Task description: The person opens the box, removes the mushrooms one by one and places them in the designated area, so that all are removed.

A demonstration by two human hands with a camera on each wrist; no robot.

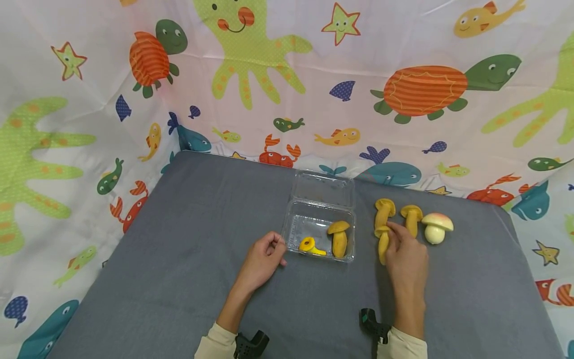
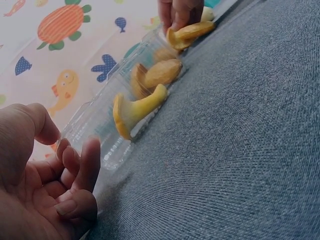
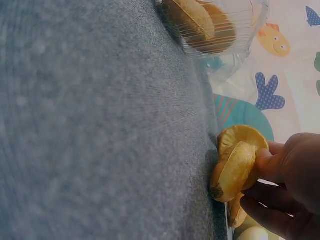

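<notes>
A clear plastic clamshell box (image 1: 320, 203) lies with its lid folded back. Inside are a small yellow mushroom (image 1: 312, 246) and a larger brown-yellow mushroom (image 1: 340, 244). At the box's near left corner, my left hand (image 1: 264, 257) pinches the edge between thumb and finger, the other fingers loosely curled. My right hand (image 1: 407, 259) grips a yellow-brown toy mushroom (image 3: 234, 172) by its side, to the right of the box. Another yellow mushroom (image 1: 382, 217) lies just behind it, partly hidden in the right wrist view.
Right of the right hand lie one more yellow mushroom (image 1: 411, 217) and a white mushroom with a pinkish cap (image 1: 436, 228). A grey cloth (image 1: 193, 239) covers the table. Behind and at the sides hangs a sea-animal print curtain (image 1: 278, 60).
</notes>
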